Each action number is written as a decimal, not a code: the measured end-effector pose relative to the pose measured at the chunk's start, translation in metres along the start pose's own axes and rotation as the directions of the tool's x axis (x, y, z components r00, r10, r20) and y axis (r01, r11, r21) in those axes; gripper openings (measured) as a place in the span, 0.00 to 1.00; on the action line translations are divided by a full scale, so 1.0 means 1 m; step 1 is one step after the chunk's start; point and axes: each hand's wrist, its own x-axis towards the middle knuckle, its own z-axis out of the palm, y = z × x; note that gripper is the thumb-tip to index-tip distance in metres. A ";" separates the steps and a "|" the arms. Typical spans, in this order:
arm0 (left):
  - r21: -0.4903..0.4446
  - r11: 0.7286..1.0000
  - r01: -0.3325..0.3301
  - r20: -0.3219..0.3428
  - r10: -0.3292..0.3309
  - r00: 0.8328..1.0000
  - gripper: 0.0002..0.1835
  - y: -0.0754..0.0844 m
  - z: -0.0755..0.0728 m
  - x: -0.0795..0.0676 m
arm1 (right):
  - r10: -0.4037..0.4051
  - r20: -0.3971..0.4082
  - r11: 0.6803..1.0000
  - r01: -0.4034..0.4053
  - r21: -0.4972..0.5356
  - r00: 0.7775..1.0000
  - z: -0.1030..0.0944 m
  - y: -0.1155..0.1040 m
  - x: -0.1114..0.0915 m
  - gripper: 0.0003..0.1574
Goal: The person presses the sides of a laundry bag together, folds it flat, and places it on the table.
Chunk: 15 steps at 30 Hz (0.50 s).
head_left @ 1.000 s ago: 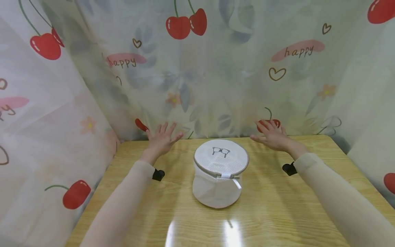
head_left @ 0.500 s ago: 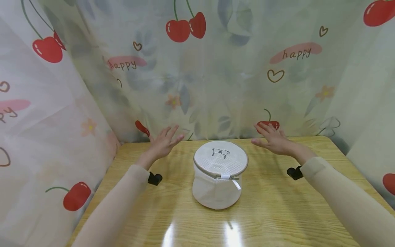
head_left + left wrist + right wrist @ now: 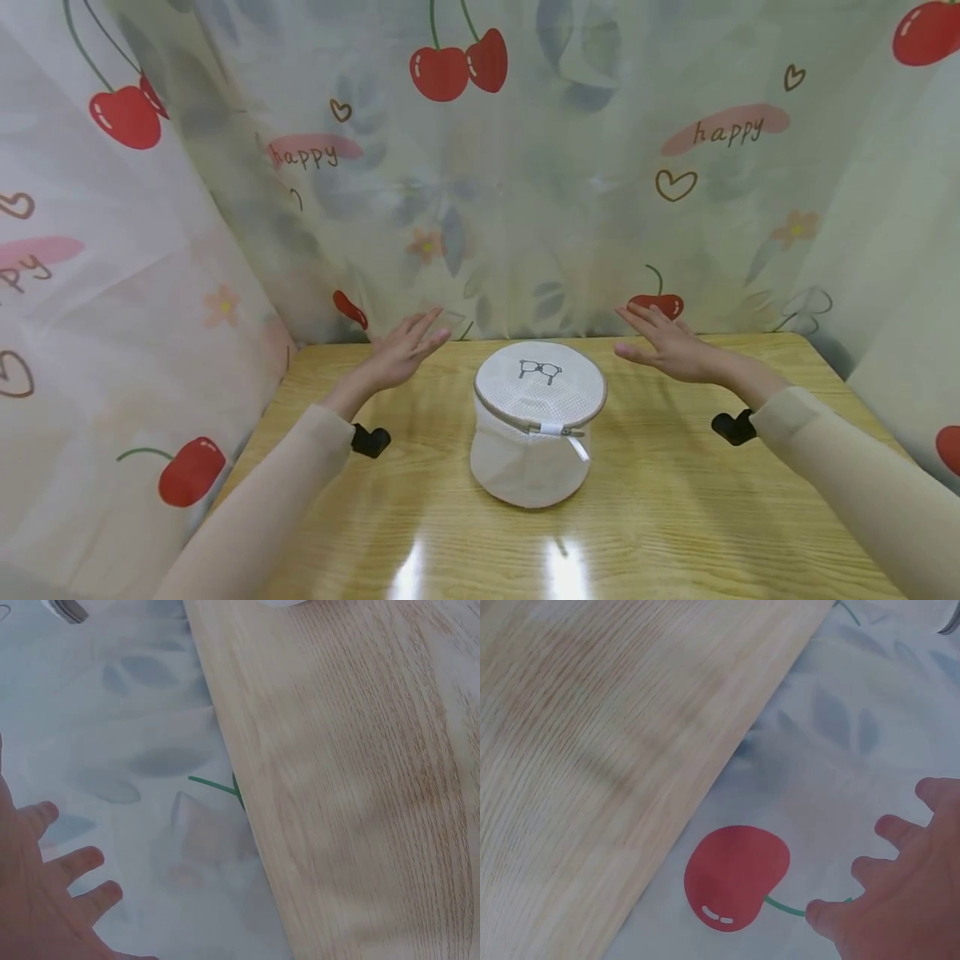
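A round white mesh laundry bag point(image 3: 528, 462) stands upright on the wooden table point(image 3: 645, 517). Its lid bears a line drawing of glasses, and a zipper with a white pull tab runs along the front of the rim. Raised to the left of the bag is my left hand point(image 3: 399, 357), fingers extended, touching nothing. My right hand point(image 3: 671, 346) hovers on the bag's other side, its fingers also straight and holding nothing. In the left wrist view several spread fingers of the left hand point(image 3: 41, 900) show at the left edge; the right wrist view has the right hand point(image 3: 911, 881) at lower right.
A patterned curtain point(image 3: 487, 192) with cherries, hearts and lettering closes off the table's far edge and both sides. Black wrist cameras sit below the left cuff point(image 3: 371, 441) and the right cuff point(image 3: 733, 427). Light reflects off the near tabletop.
Both forearms have shifted outward and the hands have turned somewhat, so their fingers now tilt more toward each other. The mesh laundry bag stays where it was.
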 end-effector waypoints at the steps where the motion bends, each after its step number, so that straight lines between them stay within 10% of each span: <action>1: -0.016 1.000 -0.006 0.004 0.006 1.000 0.37 0.001 0.000 -0.001 | -0.005 0.000 1.000 0.005 0.013 1.000 -0.001 -0.001 -0.001 0.48; 15: -0.199 0.980 -0.019 0.100 0.039 0.994 0.36 0.011 -0.003 -0.010 | -0.009 0.147 0.943 -0.041 0.331 0.989 -0.002 -0.013 -0.019 0.41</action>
